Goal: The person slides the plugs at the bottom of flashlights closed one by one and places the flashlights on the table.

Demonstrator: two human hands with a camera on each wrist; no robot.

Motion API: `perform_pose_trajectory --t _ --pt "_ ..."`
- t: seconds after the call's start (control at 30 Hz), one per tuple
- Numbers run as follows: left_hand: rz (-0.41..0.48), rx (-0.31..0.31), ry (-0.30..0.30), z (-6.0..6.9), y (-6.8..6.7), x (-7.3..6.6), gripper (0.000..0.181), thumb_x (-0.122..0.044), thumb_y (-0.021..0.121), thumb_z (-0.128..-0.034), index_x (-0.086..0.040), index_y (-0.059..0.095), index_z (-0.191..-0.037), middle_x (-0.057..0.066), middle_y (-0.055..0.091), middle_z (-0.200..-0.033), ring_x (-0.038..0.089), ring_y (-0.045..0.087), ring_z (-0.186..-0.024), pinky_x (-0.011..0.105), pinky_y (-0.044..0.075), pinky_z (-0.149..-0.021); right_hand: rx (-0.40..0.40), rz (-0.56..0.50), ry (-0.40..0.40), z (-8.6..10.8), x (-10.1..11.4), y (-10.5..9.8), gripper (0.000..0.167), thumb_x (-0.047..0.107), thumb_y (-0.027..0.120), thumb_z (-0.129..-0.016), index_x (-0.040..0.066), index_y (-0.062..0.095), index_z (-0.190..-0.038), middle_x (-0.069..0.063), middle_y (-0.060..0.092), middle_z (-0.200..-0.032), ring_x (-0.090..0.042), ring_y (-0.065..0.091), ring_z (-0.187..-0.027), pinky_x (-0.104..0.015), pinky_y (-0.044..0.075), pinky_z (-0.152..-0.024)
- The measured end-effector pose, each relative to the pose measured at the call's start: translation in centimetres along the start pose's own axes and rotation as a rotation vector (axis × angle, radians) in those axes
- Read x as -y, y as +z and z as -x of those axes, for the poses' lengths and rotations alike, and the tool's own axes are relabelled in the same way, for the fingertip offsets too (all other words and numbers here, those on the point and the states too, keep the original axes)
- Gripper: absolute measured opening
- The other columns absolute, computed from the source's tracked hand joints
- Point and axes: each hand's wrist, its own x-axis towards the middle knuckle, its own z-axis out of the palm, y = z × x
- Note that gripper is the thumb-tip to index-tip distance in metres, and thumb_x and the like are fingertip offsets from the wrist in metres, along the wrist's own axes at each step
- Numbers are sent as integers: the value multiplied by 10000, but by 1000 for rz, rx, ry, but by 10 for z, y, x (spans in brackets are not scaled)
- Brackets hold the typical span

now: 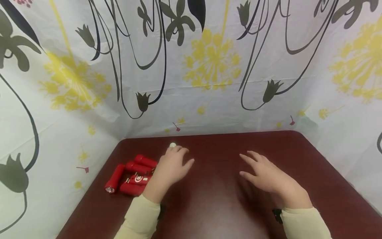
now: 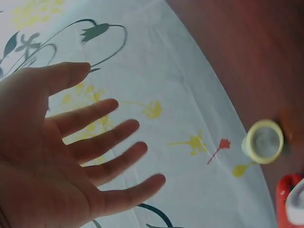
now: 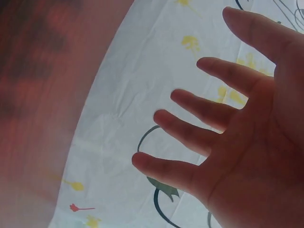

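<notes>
My left hand (image 1: 174,167) is held above the table with its fingers spread and nothing in them. Just left of it lie several red flashlights (image 1: 115,179), partly hidden by the hand and forearm. A small pale round object (image 1: 172,144) shows beyond the left fingertips; in the left wrist view this pale-rimmed round object (image 2: 265,141) stands apart from the spread left hand (image 2: 80,152). On the right side, my right hand (image 1: 265,172) hovers over the table, empty, and its fingers (image 3: 190,107) are spread in the right wrist view.
The dark red table (image 1: 215,199) has rounded far corners. White cloth (image 1: 191,109) with yellow, grey and red plant prints hangs behind it and along both sides. A red and white item (image 2: 289,202) shows at the left wrist view's lower right edge.
</notes>
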Motion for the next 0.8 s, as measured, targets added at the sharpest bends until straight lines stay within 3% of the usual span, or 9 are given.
perform_pose_trajectory --t 0.2,0.4,0.63,0.8 --pt "50 -27 -56 24 9 -7 553 -423 736 -962 -147 645 -1432 137 592 -1511 383 514 -1419 744 387 -1173 -12 -31 17 6 2 9 727 435 688 -1018 106 444 -1618 -296 230 -1729 -588 264 -1549 -801 314 -1157" --pt "182 -15 -109 40 20 -9 527 -440 709 -978 -168 656 -1426 127 587 -1539 388 495 -1463 824 304 -1168 -8 -59 15 12 10 16 735 473 681 -1016 118 450 -1617 -294 244 -1729 -591 279 -1549 -805 321 -1149" --pt "201 -42 -151 46 20 -2 534 -444 727 -960 -164 658 -1410 126 585 -1541 395 492 -1466 819 317 -1164 -9 -58 13 9 17 17 733 480 684 -1012 130 456 -1615 -283 261 -1727 -578 293 -1551 -805 330 -1142" --pt "168 -60 -124 46 19 6 523 -414 737 -955 -148 661 -1399 132 594 -1518 391 502 -1442 819 338 -1151 -3 -50 11 5 19 17 767 524 670 -1012 146 428 -1633 -268 247 -1737 -568 297 -1554 -807 333 -1138"
